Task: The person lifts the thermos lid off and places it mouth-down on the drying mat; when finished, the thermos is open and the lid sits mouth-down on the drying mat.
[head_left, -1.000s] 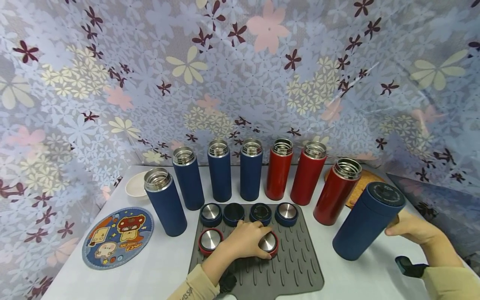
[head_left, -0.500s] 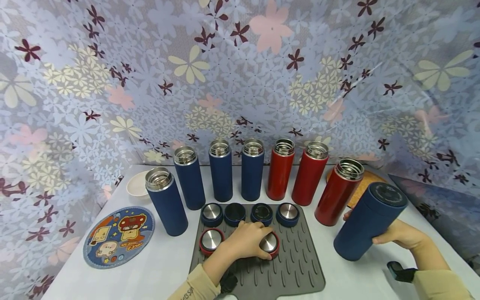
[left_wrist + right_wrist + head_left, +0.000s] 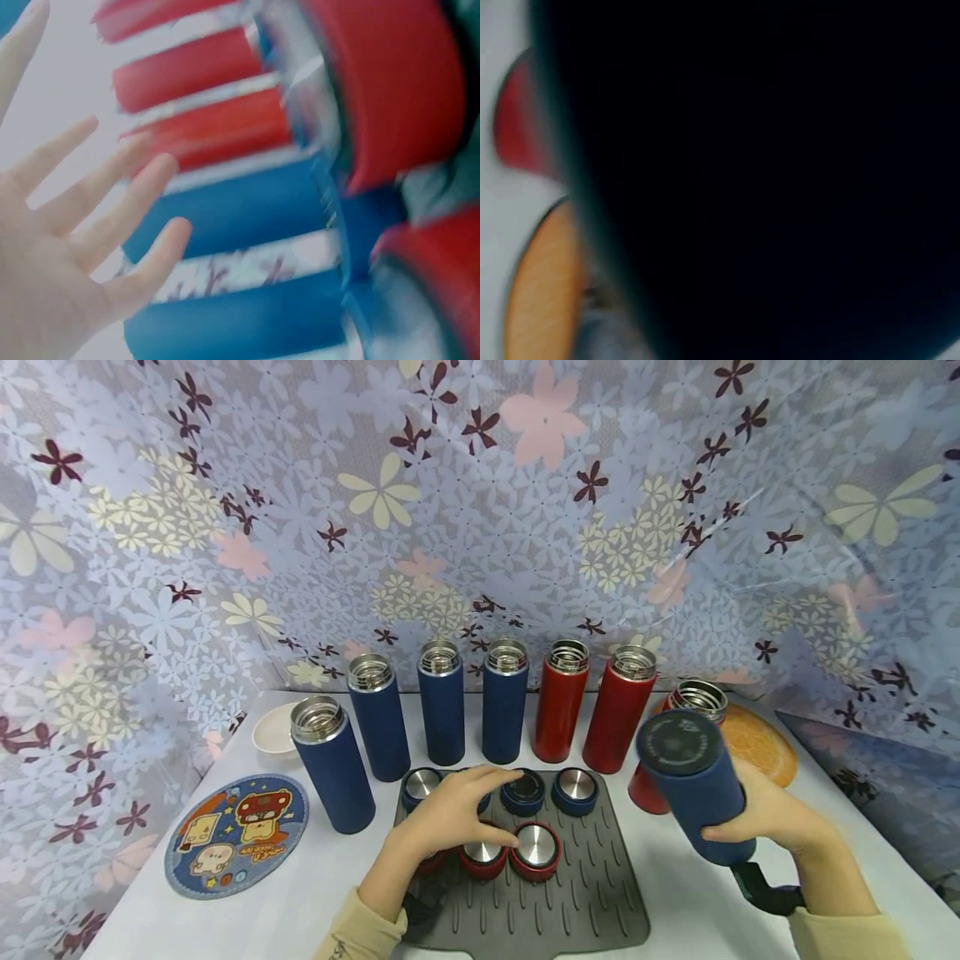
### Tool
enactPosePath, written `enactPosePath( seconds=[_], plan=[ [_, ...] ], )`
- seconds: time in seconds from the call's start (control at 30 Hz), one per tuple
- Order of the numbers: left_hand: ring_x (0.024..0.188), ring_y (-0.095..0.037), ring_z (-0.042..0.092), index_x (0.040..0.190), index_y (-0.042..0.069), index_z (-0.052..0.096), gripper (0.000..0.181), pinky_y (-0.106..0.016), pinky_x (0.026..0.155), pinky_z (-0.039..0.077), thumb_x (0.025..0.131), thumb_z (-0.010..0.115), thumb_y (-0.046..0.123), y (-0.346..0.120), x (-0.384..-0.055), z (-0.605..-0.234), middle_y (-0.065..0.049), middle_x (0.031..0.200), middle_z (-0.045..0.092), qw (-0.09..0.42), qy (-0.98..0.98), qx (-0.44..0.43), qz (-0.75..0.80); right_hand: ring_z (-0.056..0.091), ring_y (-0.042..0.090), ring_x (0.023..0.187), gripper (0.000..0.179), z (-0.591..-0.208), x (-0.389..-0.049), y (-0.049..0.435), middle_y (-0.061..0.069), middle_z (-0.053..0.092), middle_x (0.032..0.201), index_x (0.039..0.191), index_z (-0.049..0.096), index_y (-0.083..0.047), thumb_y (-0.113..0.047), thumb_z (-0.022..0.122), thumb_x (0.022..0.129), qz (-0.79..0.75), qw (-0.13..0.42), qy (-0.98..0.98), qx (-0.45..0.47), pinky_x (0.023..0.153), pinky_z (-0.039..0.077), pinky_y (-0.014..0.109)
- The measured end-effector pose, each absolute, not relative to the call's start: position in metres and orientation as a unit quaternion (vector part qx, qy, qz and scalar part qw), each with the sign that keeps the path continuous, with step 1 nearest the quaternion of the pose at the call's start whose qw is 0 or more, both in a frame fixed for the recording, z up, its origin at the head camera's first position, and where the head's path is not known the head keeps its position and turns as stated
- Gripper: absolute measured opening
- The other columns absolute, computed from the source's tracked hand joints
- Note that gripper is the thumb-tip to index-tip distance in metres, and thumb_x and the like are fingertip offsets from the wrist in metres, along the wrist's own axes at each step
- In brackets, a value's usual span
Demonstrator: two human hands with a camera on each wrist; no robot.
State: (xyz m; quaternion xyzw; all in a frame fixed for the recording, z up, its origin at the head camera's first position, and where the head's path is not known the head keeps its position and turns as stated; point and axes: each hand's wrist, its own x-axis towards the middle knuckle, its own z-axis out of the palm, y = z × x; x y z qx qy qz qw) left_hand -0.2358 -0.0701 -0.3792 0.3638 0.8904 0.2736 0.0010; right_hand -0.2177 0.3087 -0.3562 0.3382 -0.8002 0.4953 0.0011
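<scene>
My right hand (image 3: 776,814) grips a lidded blue thermos (image 3: 701,797), tilted and raised off the table. It overlaps the nearest red thermos (image 3: 649,795) in the head view. In the right wrist view a dark shape fills most of the frame. My left hand (image 3: 450,814) hovers with spread fingers over the grey mat (image 3: 577,902), holding nothing. Beneath and beside it lie red lids (image 3: 536,852) with steel tops and blue lids (image 3: 575,792), some partly hidden by the hand. The left wrist view shows the palm and straight fingers (image 3: 150,187), blurred.
Lidless blue thermoses (image 3: 505,706) and red thermoses (image 3: 562,706) stand in an arc behind the mat. A round cartoon placemat (image 3: 238,835) and a white bowl (image 3: 273,731) lie at the left. An orange round mat (image 3: 761,747) lies at the back right.
My left hand has let go of the red lid and moved up and left. My right hand has closed round the lidded blue thermos, lifted it and carried it left.
</scene>
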Motion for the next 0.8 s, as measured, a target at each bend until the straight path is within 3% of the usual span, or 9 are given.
enactPosePath(
  seconds=[0.17, 0.4, 0.5, 0.8],
  plan=[
    [0.12, -0.021, 0.049, 0.138, 0.021, 0.045, 0.08, -0.041, 0.094, 0.045, 0.068, 0.08, 0.038, -0.094, -0.234, -0.365, -0.003, 0.133, 0.049, -0.069, 0.866, 0.365, 0.335, 0.055, 0.008, 0.092, 0.08, -0.338, -0.216, 0.247, -0.01, 0.059, 0.11, 0.125, 0.053, -0.021, -0.019, 0.088, 0.053, 0.339, 0.098, -0.879, 0.32, 0.074, 0.048, 0.038],
    [0.129, -0.02, 0.038, 0.142, 0.018, 0.037, 0.094, -0.043, 0.098, 0.041, 0.063, 0.085, 0.027, -0.102, -0.233, -0.36, -0.001, 0.142, 0.037, -0.111, 0.808, 0.412, 0.406, 0.06, 0.021, 0.086, 0.092, -0.34, -0.224, 0.191, 0.002, 0.065, 0.099, 0.127, 0.055, -0.026, -0.049, 0.085, 0.044, 0.091, 0.277, -0.901, 0.323, 0.073, 0.051, 0.043],
    [0.131, -0.023, 0.035, 0.142, 0.013, 0.036, 0.093, -0.044, 0.098, 0.042, 0.063, 0.085, 0.021, -0.099, -0.235, -0.361, -0.005, 0.145, 0.033, -0.114, 0.779, 0.445, 0.427, 0.06, 0.025, 0.084, 0.095, -0.345, -0.227, 0.179, 0.005, 0.065, 0.095, 0.129, 0.054, -0.025, -0.052, 0.084, 0.043, 0.037, 0.294, -0.898, 0.326, 0.074, 0.051, 0.044],
    [0.114, -0.027, 0.05, 0.121, 0.006, 0.054, 0.062, -0.034, 0.085, 0.052, 0.065, 0.082, 0.004, -0.099, -0.242, -0.371, -0.013, 0.128, 0.046, -0.107, 0.756, 0.448, 0.465, 0.059, 0.024, 0.084, 0.094, -0.361, -0.231, 0.169, 0.005, 0.065, 0.098, 0.13, 0.053, -0.025, -0.053, 0.084, 0.046, 0.036, 0.274, -0.904, 0.328, 0.075, 0.051, 0.044]
  ],
)
